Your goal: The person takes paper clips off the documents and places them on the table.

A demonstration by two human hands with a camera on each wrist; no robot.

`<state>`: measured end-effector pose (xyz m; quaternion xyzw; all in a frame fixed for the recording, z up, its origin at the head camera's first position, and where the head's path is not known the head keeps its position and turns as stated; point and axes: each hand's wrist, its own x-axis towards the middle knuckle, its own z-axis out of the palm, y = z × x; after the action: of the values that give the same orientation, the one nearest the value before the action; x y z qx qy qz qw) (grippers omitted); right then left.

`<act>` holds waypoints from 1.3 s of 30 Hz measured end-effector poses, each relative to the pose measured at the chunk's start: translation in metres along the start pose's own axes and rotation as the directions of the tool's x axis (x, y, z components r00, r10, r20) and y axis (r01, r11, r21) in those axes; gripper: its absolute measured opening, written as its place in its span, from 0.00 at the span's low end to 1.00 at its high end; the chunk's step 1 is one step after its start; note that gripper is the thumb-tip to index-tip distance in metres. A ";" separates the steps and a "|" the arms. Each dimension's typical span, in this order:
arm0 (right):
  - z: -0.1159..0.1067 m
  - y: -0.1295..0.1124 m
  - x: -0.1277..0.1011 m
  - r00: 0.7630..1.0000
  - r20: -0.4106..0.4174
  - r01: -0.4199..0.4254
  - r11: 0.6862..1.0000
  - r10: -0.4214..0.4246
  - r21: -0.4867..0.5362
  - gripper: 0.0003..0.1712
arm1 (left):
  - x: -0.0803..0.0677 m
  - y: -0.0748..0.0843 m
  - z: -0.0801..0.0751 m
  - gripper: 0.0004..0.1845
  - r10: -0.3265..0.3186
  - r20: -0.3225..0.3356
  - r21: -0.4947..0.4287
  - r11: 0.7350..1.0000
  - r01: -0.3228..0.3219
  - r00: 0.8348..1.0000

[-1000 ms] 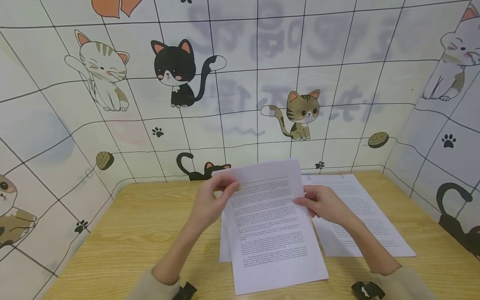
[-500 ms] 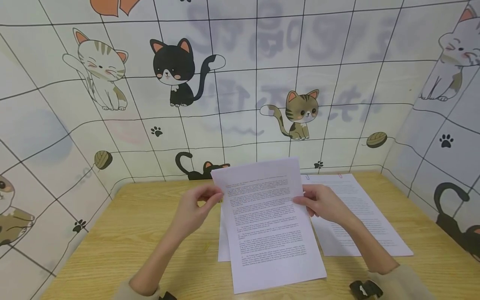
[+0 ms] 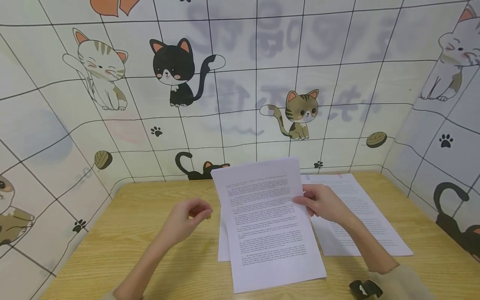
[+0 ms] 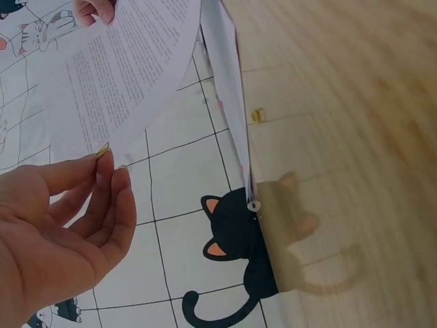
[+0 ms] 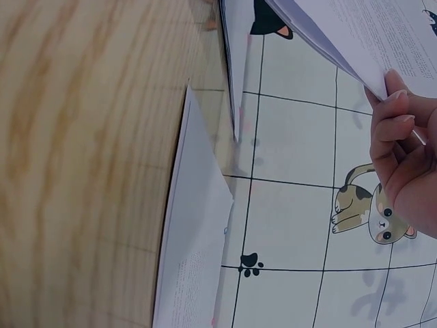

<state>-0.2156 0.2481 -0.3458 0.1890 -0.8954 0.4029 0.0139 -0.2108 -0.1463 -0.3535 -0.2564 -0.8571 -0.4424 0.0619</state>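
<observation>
We held a small gold paper clip point(image 4: 103, 149) pinched between the thumb and forefinger of our left hand point(image 3: 186, 219), which had drawn away to the left of the printed sheets point(image 3: 268, 221); a second before, that hand had been at the sheets' top left corner, so the clip appeared to have just come off and the pages were now loose. Our right hand point(image 3: 322, 203) gripped the right edge of those sheets, tilting their far end up off the wooden table point(image 3: 142, 233) near its back edge. Another gold clip point(image 4: 257, 115) lay on the table just left of the papers. A second printed stack point(image 3: 360, 216) lay flat towards the table's right side, clips at its top edge.
</observation>
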 end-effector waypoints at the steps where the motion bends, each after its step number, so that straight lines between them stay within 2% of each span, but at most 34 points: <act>1: 0.000 0.000 0.000 1.000 0.001 0.000 1.000 0.000 -0.001 0.14 | -0.002 -0.001 -0.001 0.01 -0.003 0.016 0.003 1.000 0.003 1.000; 6: 0.000 -0.001 0.000 1.000 0.000 -0.001 1.000 0.001 0.000 0.13 | -0.008 -0.010 -0.004 0.02 0.005 0.068 0.020 1.000 -0.006 0.998; 15: 0.001 -0.001 -0.001 1.000 0.005 -0.010 1.000 0.010 0.001 0.14 | -0.021 -0.017 -0.007 0.02 -0.130 0.146 0.064 0.990 0.122 0.981; 22: 0.002 0.002 0.001 1.000 0.005 -0.004 1.000 0.004 -0.011 0.13 | -0.026 -0.019 -0.006 0.02 -0.118 0.191 0.074 0.992 0.106 0.974; 31: 0.002 0.000 0.000 1.000 0.010 -0.018 1.000 0.018 -0.002 0.13 | -0.029 -0.020 -0.002 0.02 -0.149 0.262 0.040 0.989 0.143 0.953; 39: 0.001 0.000 0.000 1.000 0.010 -0.016 1.000 0.016 0.000 0.14 | -0.030 -0.024 0.000 0.02 -0.143 0.294 0.029 0.990 0.141 0.945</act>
<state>-0.2154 0.2468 -0.3463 0.1839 -0.8970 0.4019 0.0061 -0.1963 -0.1689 -0.3810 -0.2571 -0.8746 -0.3992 -0.0978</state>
